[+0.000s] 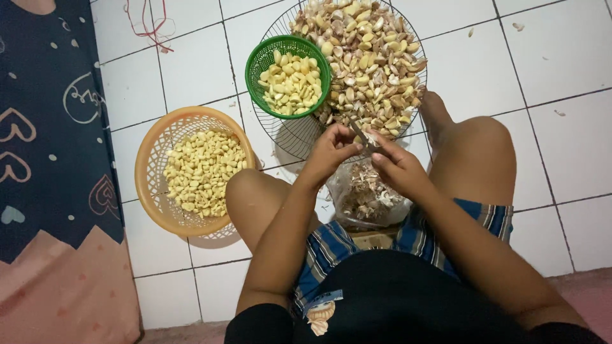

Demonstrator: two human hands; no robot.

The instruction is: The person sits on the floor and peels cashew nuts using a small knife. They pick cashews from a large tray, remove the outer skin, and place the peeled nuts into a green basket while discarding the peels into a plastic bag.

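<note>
Nearest the camera, a person sits on a white tiled floor (561,146) in striped blue shorts (331,248), knees spread, both forearms reaching forward to meet between them. The left hand (328,156) has its fingers curled shut around a garlic clove (370,139), pinching it at the fingertips; only a small pale sliver of the clove shows, with a bit of papery skin on it, and its shape and the way it points cannot be told. The right hand (398,169) is closed on a small knife (358,130), whose thin grey blade runs aslant, from the right fingers up and to the left, its tip toward the wire tray beyond. The blade touches the clove where the two hands meet.

Just below the hands, between the knees, lies a clear plastic bag (370,197) of dry, brownish-white garlic peelings.

To the person's left, beside the left knee, sits an orange plastic basket (153,159) about half full of peeled, creamy-yellow cloves. Left of that a dark blue cloth (51,127) with heart and dot patterns covers the floor, over a pink one nearer the camera.

Beyond the hands, a round wire tray (287,134) holds a heap of unpeeled garlic cloves (376,57), beige with pinkish skins. A green plastic basket (255,70) rests on the tray's left side, touching the heap and filled with peeled cloves. Farther off, a loose red thread (150,25) lies on the tiles
</note>
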